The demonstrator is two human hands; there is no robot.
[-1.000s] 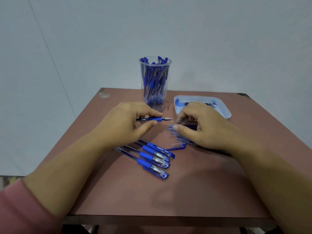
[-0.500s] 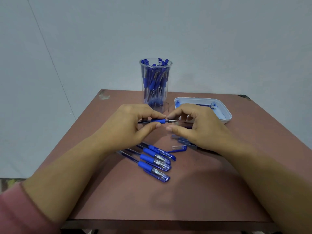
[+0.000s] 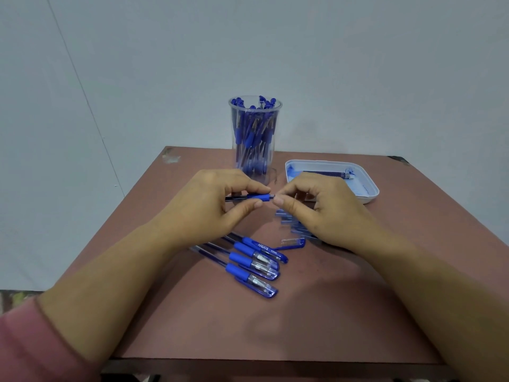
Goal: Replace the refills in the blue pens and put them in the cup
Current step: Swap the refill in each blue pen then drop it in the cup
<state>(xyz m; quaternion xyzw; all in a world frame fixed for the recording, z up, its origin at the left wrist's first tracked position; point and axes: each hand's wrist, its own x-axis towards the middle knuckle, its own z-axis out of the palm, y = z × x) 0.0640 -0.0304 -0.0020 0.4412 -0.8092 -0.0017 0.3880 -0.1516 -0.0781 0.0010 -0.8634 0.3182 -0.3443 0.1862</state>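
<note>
My left hand (image 3: 209, 205) grips a blue pen (image 3: 256, 197) by its barrel, level above the table, blue grip pointing right. My right hand (image 3: 316, 205) pinches the pen's tip end between thumb and forefinger; the tip itself is hidden by the fingers. A clear cup (image 3: 254, 139) packed with several blue pens stands behind the hands. Several capped blue pens (image 3: 253, 264) lie on the table below my left hand. A loose pen cap (image 3: 293, 242) lies beside them, and more blue parts (image 3: 286, 217) lie under my right hand.
A white tray (image 3: 369, 186) holding refills (image 3: 327, 175) sits at the back right of the brown table (image 3: 303, 312). A grey wall rises just behind the table. The table's front edge runs near the bottom of the view.
My right hand has risen from the parts on the table and closed on the tip end of the pen held by my left hand. The view has shifted slightly.
</note>
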